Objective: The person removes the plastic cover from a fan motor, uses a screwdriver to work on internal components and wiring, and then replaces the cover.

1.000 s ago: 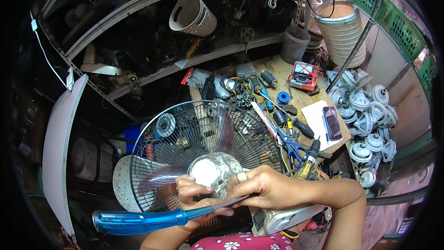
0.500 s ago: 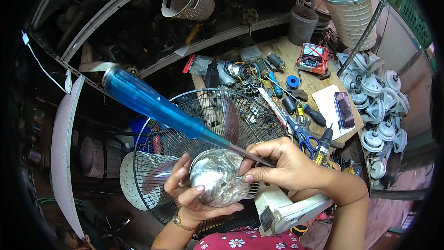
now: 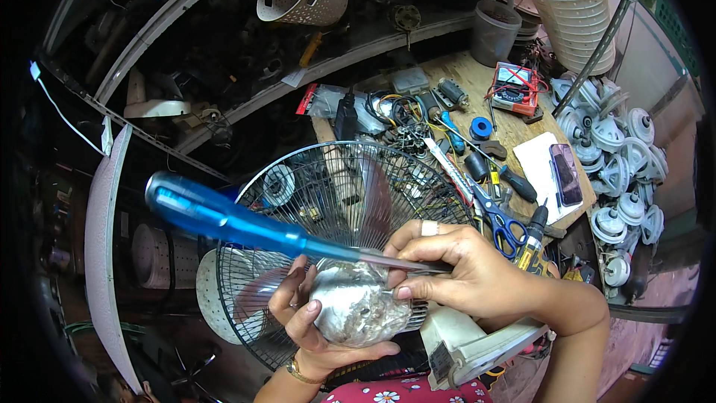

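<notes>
My left hand (image 3: 306, 321) cups a scuffed, silvery, rounded metal cover (image 3: 358, 304) from below, its fingers curled around the left side. Pinched in my right hand (image 3: 462, 272) is the thin metal shaft of a screwdriver (image 3: 231, 216). Its translucent blue handle juts out to the upper left, over the fan guard. My right fingertips meet at the upper right edge of the cover; whether the screwdriver's tip touches anything is hidden by the fingers. Beneath both hands lies a round black wire fan guard (image 3: 302, 179) with dark reddish blades (image 3: 377, 194) inside.
A whitish fan body part (image 3: 451, 343) sits below my right wrist. On the wooden bench (image 3: 514, 134) lie blue scissors (image 3: 501, 222), a drill (image 3: 533, 242), a red multimeter (image 3: 514, 89), a phone (image 3: 566, 174) and several hand tools. White plastic fan parts (image 3: 608, 134) are heaped at right.
The screwdriver has tipped flatter, its handle swinging down and to the left. The cover has turned in my left hand, and both hands have shifted slightly right and down in the view.
</notes>
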`<state>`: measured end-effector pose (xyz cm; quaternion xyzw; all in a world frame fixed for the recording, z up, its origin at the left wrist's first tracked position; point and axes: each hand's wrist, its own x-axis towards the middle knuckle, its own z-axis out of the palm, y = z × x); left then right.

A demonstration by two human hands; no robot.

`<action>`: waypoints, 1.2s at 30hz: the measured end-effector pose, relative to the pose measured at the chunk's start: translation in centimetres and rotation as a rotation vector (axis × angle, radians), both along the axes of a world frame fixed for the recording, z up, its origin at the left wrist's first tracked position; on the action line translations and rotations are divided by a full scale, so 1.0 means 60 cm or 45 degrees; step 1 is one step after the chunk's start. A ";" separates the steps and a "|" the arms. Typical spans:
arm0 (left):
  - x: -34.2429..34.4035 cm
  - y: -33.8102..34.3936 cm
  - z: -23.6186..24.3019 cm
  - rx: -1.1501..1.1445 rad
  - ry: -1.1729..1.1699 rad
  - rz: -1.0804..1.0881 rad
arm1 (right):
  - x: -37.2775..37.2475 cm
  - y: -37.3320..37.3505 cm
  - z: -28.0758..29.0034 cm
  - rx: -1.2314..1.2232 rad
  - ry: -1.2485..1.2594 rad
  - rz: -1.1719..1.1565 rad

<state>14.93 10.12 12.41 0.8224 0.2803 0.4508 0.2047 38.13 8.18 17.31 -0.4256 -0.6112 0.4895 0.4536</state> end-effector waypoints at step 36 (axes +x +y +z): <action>-0.012 0.019 -0.012 -0.104 -0.149 -0.192 | 0.032 -0.080 -0.120 -0.955 1.012 0.331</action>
